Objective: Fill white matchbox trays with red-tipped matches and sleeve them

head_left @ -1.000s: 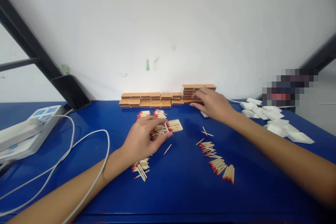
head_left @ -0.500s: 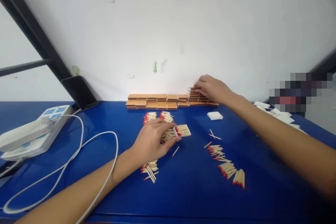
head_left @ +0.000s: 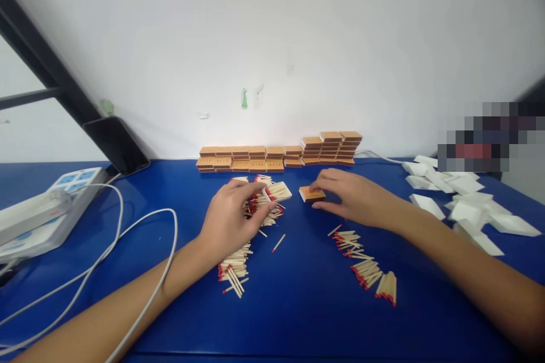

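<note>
Between the thumb and fingers of my left hand (head_left: 230, 215) is a small white matchbox tray (head_left: 279, 190) filled with matches, tilted above a heap of red-tipped matches (head_left: 236, 264). My right hand (head_left: 355, 195) grips an orange matchbox (head_left: 311, 195) by its right end, just right of the tray and apart from it. Whether a tray sits inside that box I cannot tell. A single match (head_left: 279, 243) lies between the hands. More loose matches (head_left: 366, 269) spread below my right hand.
Orange matchboxes (head_left: 240, 165) line the wall in low rows, with taller stacks (head_left: 331, 147) at their right end. Many white trays (head_left: 472, 207) lie at the right. A power strip (head_left: 80, 181), a white cable (head_left: 174, 232) and a black phone-like device (head_left: 117, 144) occupy the left.
My right hand has come from the stacks down toward the tray, now with a matchbox in it. My left hand has shifted slightly left and up with the filled tray. The view has turned right.
</note>
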Available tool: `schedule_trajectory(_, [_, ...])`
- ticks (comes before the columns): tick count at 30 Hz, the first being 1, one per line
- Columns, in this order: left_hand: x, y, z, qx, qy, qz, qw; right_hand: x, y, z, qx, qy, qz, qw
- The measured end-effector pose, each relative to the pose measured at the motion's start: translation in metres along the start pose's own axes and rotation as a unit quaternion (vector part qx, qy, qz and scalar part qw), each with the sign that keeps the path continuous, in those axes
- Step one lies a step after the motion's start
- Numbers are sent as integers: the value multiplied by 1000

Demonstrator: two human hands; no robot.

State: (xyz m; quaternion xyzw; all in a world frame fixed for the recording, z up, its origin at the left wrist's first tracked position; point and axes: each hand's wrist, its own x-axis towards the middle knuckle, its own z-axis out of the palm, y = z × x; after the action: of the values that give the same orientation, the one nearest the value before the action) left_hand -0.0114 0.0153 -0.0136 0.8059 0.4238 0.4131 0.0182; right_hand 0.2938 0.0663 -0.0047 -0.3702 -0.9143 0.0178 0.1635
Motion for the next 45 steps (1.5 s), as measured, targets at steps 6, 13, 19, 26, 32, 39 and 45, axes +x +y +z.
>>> schedule_trajectory(6, [2,-1,-2,7,0,10,1000,1,18,-1,73,-3,36,997])
schedule_trajectory(13, [2,-1,-2,-5,-7,-1,1000,3,-14,-12,149,37,27,988])
schedule_trajectory(19, [2,-1,-3,-17,-29,19,999,4,-27,-17,176,84,23,981])
schedule_trajectory(26, [2,-2,-4,-74,-61,-10,995,7,-27,-8,290,96,58,950])
schedule_trajectory(32, [3,4,-4,-122,-80,4,989,4,-48,-2,308,115,29,944])
schedule_trajectory(39, [4,7,-9,-143,-86,105,980,-3,-67,-10,310,58,16,949])
schedule_trajectory(45, [2,14,-8,-122,-72,118,983,-2,-65,-4,318,60,-3,946])
